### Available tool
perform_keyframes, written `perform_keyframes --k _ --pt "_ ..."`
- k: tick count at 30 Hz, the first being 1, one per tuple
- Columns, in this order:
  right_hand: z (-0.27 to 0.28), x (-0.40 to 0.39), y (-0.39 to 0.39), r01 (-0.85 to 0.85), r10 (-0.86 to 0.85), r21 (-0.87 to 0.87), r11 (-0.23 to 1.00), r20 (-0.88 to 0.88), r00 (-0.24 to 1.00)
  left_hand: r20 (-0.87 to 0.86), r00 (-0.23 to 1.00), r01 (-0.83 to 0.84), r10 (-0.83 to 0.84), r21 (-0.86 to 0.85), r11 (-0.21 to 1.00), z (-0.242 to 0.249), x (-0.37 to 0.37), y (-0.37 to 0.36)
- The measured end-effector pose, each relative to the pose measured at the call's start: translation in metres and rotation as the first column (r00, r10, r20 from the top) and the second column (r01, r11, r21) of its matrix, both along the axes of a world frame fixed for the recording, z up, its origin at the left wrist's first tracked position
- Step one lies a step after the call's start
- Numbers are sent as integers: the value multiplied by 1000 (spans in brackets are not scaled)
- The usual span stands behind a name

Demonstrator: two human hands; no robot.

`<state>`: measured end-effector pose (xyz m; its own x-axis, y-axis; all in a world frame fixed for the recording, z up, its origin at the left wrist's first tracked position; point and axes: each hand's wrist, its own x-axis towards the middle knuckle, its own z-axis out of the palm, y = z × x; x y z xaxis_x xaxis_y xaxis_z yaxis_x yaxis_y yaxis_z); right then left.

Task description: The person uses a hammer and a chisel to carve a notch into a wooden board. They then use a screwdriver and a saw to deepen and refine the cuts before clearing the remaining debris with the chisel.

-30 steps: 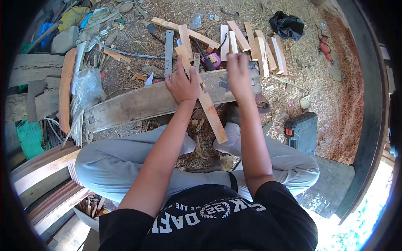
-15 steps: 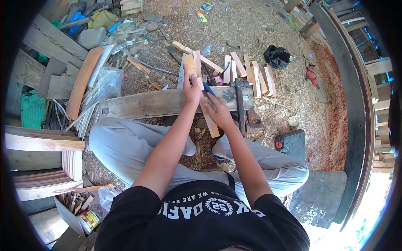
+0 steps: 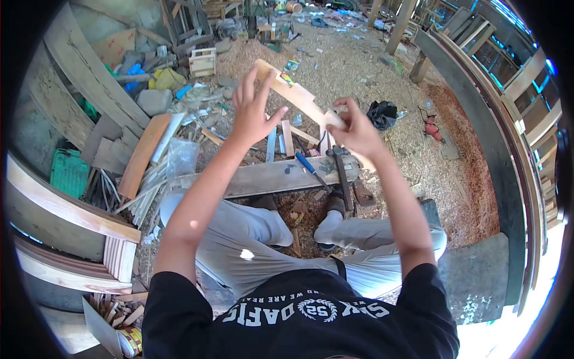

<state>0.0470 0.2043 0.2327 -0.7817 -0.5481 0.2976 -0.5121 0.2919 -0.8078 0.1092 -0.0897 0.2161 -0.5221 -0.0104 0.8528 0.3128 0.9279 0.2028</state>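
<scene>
A pale notched wooden strip is raised in front of me, slanting down to the right. My right hand grips its lower right end between thumb and fingers. Near the upper left end, my left hand is open with fingers spread; the strip passes close to its fingertips, and contact is hard to tell. Below, a blue-handled chisel lies across the thick wooden beam. A hammer rests on the beam's right part.
Cut wood pieces lie beyond the beam, partly hidden by my right hand. A black plastic bag and a red power tool sit on the shaving-covered ground. Planks and thin strips are piled at left.
The strip has been lifted and turned to a slant. My right hand has left the chisel area and now holds the strip's right end; my left hand has loosened. The view has tilted up.
</scene>
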Motion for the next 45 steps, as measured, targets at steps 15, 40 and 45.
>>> perform_keyframes --k 15,40,45 --pt "138 51 14 -360 463 369 857 -241 853 162 962 273 -221 -484 832 137 98 -29" --pt "-117 -28 -168 -400 385 -3 916 284 878 -37 789 135 -613 984 115 -89 -8 -169" --pt "-152 -69 -180 -237 288 363 901 -93 953 -331 607 110 -722 936 -335 -181 25 -185"
